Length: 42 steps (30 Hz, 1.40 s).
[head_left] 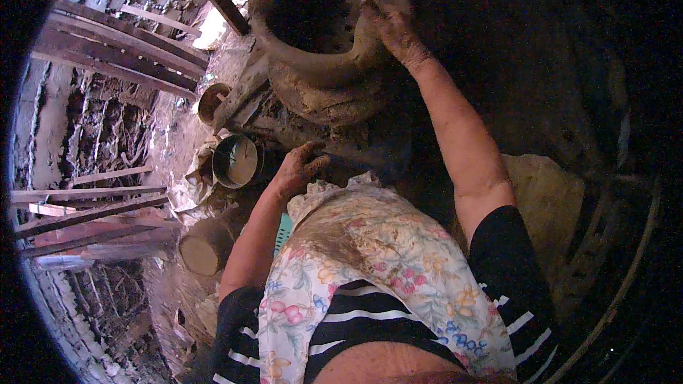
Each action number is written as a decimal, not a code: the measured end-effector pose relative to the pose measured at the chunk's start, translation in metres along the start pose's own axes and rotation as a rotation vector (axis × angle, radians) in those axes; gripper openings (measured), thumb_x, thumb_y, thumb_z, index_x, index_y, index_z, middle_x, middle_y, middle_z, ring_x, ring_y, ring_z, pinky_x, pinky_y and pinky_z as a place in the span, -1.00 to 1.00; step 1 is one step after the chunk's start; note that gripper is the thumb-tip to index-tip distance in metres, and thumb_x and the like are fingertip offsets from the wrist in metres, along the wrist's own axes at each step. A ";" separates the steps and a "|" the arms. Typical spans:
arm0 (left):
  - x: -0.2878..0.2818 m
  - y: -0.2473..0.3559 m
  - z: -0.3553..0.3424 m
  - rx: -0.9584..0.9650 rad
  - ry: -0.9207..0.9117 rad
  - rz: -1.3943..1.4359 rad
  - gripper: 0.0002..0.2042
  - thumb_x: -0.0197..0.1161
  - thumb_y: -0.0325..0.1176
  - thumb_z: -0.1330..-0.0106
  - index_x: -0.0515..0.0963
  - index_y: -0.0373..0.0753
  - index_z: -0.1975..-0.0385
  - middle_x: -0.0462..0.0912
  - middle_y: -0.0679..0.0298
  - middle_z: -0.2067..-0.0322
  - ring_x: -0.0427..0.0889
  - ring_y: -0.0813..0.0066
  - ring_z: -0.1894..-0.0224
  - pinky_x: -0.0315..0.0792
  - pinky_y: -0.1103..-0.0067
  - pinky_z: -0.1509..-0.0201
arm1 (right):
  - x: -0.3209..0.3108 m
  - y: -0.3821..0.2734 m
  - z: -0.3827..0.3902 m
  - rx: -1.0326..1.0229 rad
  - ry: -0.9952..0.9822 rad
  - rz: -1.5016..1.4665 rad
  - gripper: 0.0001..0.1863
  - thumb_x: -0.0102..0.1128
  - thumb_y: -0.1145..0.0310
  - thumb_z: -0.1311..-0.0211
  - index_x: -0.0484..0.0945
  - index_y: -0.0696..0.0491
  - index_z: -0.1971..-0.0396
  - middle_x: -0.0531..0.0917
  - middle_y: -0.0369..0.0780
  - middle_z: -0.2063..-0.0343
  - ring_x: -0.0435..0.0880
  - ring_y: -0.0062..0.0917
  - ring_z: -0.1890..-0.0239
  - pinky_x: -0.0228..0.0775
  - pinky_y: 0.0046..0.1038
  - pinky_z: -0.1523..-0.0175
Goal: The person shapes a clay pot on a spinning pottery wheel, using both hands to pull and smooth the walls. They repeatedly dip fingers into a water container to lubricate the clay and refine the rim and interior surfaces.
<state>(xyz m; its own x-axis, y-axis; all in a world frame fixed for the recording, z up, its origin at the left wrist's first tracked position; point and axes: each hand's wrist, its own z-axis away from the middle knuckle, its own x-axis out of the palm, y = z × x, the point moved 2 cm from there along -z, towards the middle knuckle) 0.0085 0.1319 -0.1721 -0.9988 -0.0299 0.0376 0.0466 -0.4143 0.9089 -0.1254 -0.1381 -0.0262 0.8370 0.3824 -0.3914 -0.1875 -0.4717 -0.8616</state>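
Observation:
A large round clay pot (313,62) with a thick, wide rim and a dark inside stands ahead of me. My right hand (395,34), coated in clay, is on the right side of its rim, fingers bent over the edge. What lies under those fingers is hidden. Lower and to the left, my left hand (302,168) hovers above my lap with thumb and fingers apart, holding nothing that I can see. Its fingers are also muddy. A clay-smeared floral apron (377,235) covers my lap.
To the left stand a round bucket (236,162) with murky contents, a smaller bowl (213,103) and another round container (203,252). Wooden planks (128,46) lie farther left. A pale sack-like sheet (544,203) is at the right, and deep shadow hides much there.

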 end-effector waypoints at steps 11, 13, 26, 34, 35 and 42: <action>0.009 0.025 0.005 -0.072 -0.091 -0.163 -0.68 0.19 -0.36 -0.16 0.48 -0.32 0.09 0.61 0.21 0.28 0.55 0.49 0.32 0.45 0.55 0.27 | 0.032 0.024 0.057 -0.179 0.436 0.169 -0.11 0.44 0.22 0.16 0.15 0.07 -0.20 0.33 -0.03 -0.11 0.30 -0.21 -0.17 0.12 -0.28 -0.25; 0.015 0.032 0.009 -0.169 -0.101 -0.126 -0.65 0.18 -0.40 -0.14 0.46 -0.36 0.07 0.60 0.19 0.23 0.55 0.48 0.27 0.44 0.56 0.18 | 0.037 0.039 0.054 -0.162 0.407 0.046 -0.12 0.43 0.23 0.14 0.15 0.08 -0.20 0.34 -0.05 -0.11 0.31 -0.25 -0.17 0.12 -0.30 -0.25; 0.049 0.218 -0.029 0.654 0.309 0.101 -0.63 0.08 -0.44 -0.23 0.32 -0.41 -0.03 0.43 0.02 -0.03 0.45 0.25 -0.02 0.36 0.43 -0.09 | 0.043 0.035 0.044 -0.150 0.353 -0.192 -0.05 0.39 0.14 0.10 0.05 0.03 -0.28 0.18 -0.15 -0.25 0.10 -0.34 -0.30 -0.04 -0.31 -0.33; 0.181 0.251 -0.017 0.428 -0.228 0.241 -0.56 0.18 -0.33 -0.20 0.33 -0.35 -0.06 0.44 0.12 -0.01 0.42 0.33 -0.01 0.31 0.44 -0.12 | 0.043 0.028 0.057 -0.160 0.371 -0.102 -0.06 0.39 0.18 0.08 0.03 0.00 -0.29 0.19 -0.17 -0.25 0.12 -0.37 -0.29 -0.02 -0.31 -0.33; 0.181 0.253 -0.015 0.366 -0.276 0.189 -0.56 0.19 -0.33 -0.20 0.34 -0.34 -0.06 0.45 0.14 0.01 0.43 0.35 -0.01 0.31 0.46 -0.11 | 0.038 0.036 0.058 -0.160 0.375 -0.087 -0.07 0.39 0.19 0.08 0.03 0.00 -0.29 0.19 -0.17 -0.24 0.12 -0.37 -0.29 -0.02 -0.32 -0.33; 0.107 0.209 0.036 0.506 -0.044 -0.105 -0.69 0.16 -0.41 -0.25 0.42 -0.28 0.02 0.54 0.30 0.14 0.47 0.55 0.14 0.37 0.60 0.04 | 0.011 0.057 0.035 -0.228 0.180 -0.296 -0.07 0.38 0.22 0.06 0.01 -0.03 -0.29 0.20 -0.19 -0.24 0.14 -0.39 -0.28 -0.01 -0.32 -0.33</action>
<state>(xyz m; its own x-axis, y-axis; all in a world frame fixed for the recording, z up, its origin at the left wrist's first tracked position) -0.0887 0.0751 0.0371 -0.9979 0.0309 -0.0571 -0.0545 0.0788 0.9954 -0.1451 -0.1332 -0.0913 0.9178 0.3929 -0.0572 0.1769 -0.5336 -0.8270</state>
